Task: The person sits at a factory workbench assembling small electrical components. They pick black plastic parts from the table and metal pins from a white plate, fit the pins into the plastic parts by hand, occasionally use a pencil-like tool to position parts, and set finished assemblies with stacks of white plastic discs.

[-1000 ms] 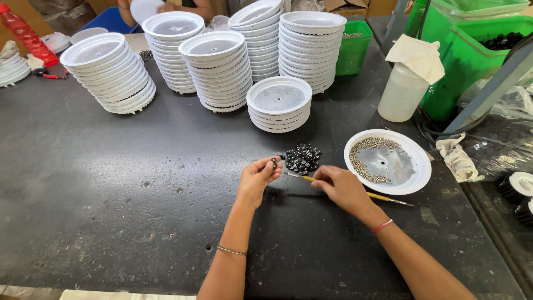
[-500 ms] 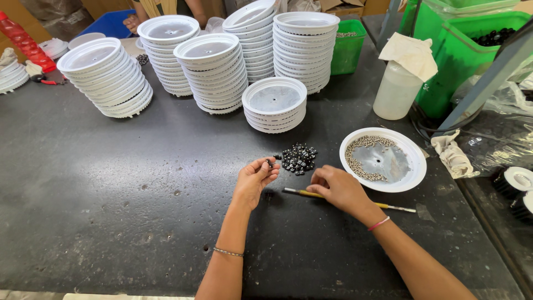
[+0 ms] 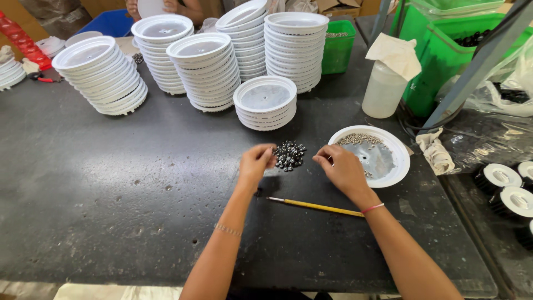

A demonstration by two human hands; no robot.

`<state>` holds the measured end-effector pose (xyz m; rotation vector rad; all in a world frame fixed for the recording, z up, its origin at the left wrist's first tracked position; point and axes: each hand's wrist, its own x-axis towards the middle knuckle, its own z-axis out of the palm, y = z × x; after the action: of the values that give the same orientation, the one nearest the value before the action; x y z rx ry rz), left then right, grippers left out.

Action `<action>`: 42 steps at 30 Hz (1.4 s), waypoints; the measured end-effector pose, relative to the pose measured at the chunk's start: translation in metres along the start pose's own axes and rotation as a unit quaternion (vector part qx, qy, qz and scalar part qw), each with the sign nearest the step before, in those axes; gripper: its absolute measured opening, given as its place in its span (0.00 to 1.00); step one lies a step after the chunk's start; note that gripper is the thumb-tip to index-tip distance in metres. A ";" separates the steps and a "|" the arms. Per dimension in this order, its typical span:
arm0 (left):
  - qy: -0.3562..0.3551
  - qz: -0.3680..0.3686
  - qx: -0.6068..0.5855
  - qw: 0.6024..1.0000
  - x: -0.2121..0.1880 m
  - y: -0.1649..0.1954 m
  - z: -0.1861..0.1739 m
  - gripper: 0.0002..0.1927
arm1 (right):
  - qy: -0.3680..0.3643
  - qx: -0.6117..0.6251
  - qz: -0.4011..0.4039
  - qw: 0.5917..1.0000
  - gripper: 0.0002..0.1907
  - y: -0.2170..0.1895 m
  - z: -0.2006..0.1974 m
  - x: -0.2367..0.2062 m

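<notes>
Leftward, tall stacks of white round plastic discs (image 3: 102,75) filled the upper left and top centre of the frame, with a shorter stack (image 3: 265,102) nearest the hands. At centre, a small heap of dark metal beads (image 3: 289,155) lay on the black worn tabletop (image 3: 111,183). The left hand (image 3: 256,161) touched the heap's left edge, fingers curled and pinching; whether it held a bead, I could not tell. The right hand (image 3: 341,168) was loosely closed just right of the heap, at the rim of a single white disc with a grey metal centre (image 3: 373,156), beads strewn inside. A yellow thin brush (image 3: 316,206) lay loose below both hands.

Judgement: one disc in work, many stacked, so early going.

Open tabletop lower left; cloth-draped translucent plastic jar (image 3: 383,89) and green plastic bins (image 3: 444,55) crowded the right edge.
</notes>
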<state>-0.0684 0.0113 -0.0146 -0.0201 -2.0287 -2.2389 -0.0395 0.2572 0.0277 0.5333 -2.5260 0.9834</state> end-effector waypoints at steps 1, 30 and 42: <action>0.011 0.008 0.020 1.000 0.004 0.010 0.007 0.13 | 0.000 0.002 0.006 1.000 0.09 0.001 -0.001 -0.001; 0.116 0.046 0.448 0.885 -0.038 -0.003 -0.069 0.14 | 0.077 -0.014 0.043 0.996 0.11 0.043 -0.010 0.016; 0.100 0.077 0.492 0.862 -0.043 -0.011 -0.074 0.09 | 0.180 -0.015 0.099 0.978 0.07 0.093 -0.025 0.023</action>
<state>-0.0218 -0.0574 -0.0369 0.1306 -2.6419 -0.8589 -0.0983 0.3335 0.0038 0.0802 -2.2900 1.0052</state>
